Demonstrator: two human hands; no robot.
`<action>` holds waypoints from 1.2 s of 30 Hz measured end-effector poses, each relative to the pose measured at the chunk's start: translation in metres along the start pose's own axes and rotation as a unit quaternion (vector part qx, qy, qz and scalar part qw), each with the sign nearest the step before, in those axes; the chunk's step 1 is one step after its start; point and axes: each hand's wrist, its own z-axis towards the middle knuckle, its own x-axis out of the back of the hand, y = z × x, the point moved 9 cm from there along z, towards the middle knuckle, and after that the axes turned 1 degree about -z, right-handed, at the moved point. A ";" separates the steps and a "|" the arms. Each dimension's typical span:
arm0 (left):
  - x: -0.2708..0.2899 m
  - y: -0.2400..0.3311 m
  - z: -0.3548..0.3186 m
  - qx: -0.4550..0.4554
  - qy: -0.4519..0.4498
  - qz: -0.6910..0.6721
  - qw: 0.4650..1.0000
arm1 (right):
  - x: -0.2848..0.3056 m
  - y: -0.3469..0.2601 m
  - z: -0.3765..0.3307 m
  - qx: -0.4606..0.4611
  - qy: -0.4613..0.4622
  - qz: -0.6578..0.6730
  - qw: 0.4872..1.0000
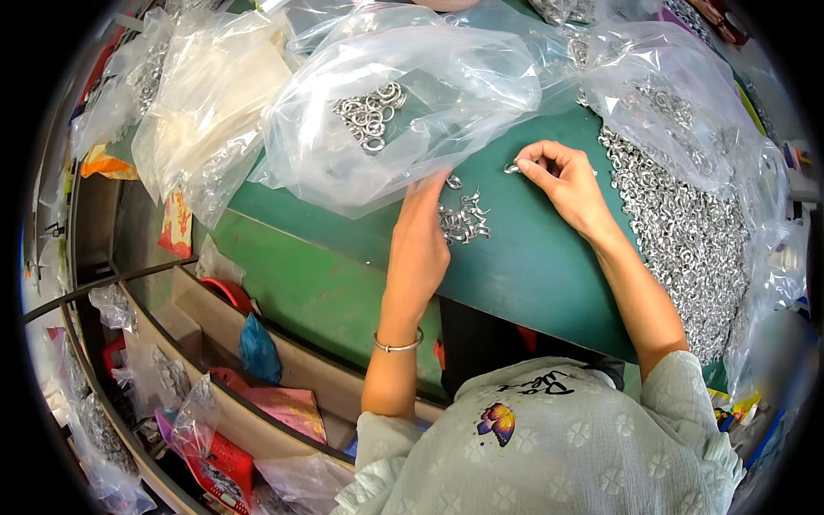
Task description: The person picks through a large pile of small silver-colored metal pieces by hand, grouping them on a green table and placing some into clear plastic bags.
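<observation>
Pale grey-green cloth of the person's shirt (549, 446) comes nearest, printed with a butterfly (497, 422), flowers and a few dark handwritten-style letters. Beyond it the bare forearms reach over the green desk (549, 283), the left one wearing a thin metal bracelet (398, 345). From the left wrist, the left hand (421, 245) points away from the body, edge-on, its fingers stretched out beside a small pile of metal pieces (464, 219). Their tips are partly hidden, so I cannot tell whether they grip anything. Farther right, the right hand (566, 183) bends inward, thumb and forefinger narrowed on a small metal piece (511, 169), above the desk and apart from the pile. A big heap of similar pieces (687, 257) spreads along the right side, partly under clear plastic (661, 146). Past the left fingertips lies a clear bag (472, 77) with metal rings (371, 116) showing through it.
</observation>
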 end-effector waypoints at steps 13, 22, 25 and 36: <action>0.019 -0.009 -0.019 0.075 0.111 -0.197 0.971 | 0.018 -0.039 -0.015 0.209 0.161 -0.276 0.924; -0.022 -0.020 -0.137 0.358 0.220 -0.601 0.680 | -0.054 -0.050 -0.017 0.222 -0.096 0.013 0.970; -0.061 -0.033 -0.161 0.439 0.118 -0.681 0.574 | -0.064 -0.051 -0.022 0.236 -0.112 -0.013 0.965; -0.071 -0.050 -0.162 0.423 0.033 -0.644 0.637 | -0.056 -0.059 -0.014 0.274 -0.085 -0.188 0.939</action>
